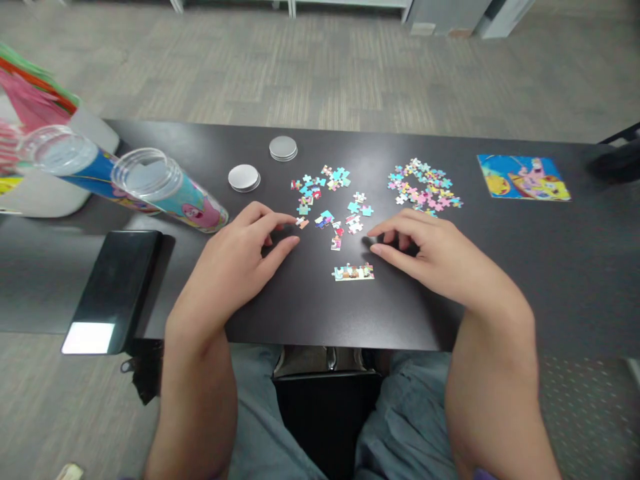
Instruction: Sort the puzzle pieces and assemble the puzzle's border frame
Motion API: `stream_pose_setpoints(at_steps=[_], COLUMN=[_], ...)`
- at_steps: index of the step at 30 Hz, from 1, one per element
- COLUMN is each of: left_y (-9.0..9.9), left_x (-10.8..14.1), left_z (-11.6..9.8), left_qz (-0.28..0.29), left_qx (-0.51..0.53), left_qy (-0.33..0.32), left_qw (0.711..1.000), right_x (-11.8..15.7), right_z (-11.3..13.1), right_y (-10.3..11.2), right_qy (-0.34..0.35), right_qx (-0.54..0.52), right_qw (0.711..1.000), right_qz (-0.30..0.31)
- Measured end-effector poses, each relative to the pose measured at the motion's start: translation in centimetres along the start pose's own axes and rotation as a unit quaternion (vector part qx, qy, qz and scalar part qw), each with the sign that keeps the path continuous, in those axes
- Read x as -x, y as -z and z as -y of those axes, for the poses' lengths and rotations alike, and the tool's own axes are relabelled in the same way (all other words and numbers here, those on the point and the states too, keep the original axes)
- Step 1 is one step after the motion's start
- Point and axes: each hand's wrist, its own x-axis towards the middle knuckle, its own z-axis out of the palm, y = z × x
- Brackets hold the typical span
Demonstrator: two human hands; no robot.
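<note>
My left hand [250, 250] rests on the dark table with thumb and fingers apart. Its index fingertip touches or nearly touches a small jigsaw piece [302, 223]. My right hand [423, 247] is open too, fingers curved, thumb apart from them, nothing between. Left of its fingertips lie loose puzzle pieces [354, 224]. A short joined strip of puzzle pieces [353, 272] sits between the hands, nearer to me. Beyond my left hand is a scattered group of pieces [313, 187]. A larger multicoloured heap of pieces [425, 187] lies beyond my right hand.
Two clear-topped picture tubes [197, 203] lean at the left beside a white bin [60, 190] of coloured strips. Round lids [244, 178] lie near them. A black phone-like slab [117, 287] overhangs the table's near edge. At the right is a cartoon picture card [523, 178].
</note>
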Motion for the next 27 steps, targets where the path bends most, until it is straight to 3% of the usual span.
stream_pose_setpoints(at_steps=[8, 13, 16, 19, 27], left_y=[1.0, 0.9, 0.2, -0.6, -1.7], left_x=[-1.7, -7.9, -12.4, -15.0, -14.4], left_z=[0.1, 0.7, 1.0, 1.4, 3.2], left_qz=[-0.032, -0.053, -0.027, -0.031, -0.052], left_qx=[-0.029, -0.061, -0.072, -0.081, -0.082], left_qy=[-0.004, -0.032, -0.033, -0.014, -0.006], left_qw=[0.999, 0.996, 0.996, 0.996, 0.995], right_x=[-1.0, -1.1, -1.1, -1.0, -0.6], right_z=[-0.5, -1.0, -1.3, -1.5, -1.5], right_y=[-1.1, -1.6, -1.8, -2.1, -2.4], right_qy=[0.023, 0.019, 0.023, 0.026, 0.025], right_qx=[-0.033, -0.037, -0.028, -0.023, -0.023], right_qw=[0.999, 0.999, 0.999, 0.999, 0.999], right_qz=[-0.004, 0.001, -0.003, -0.007, -0.017])
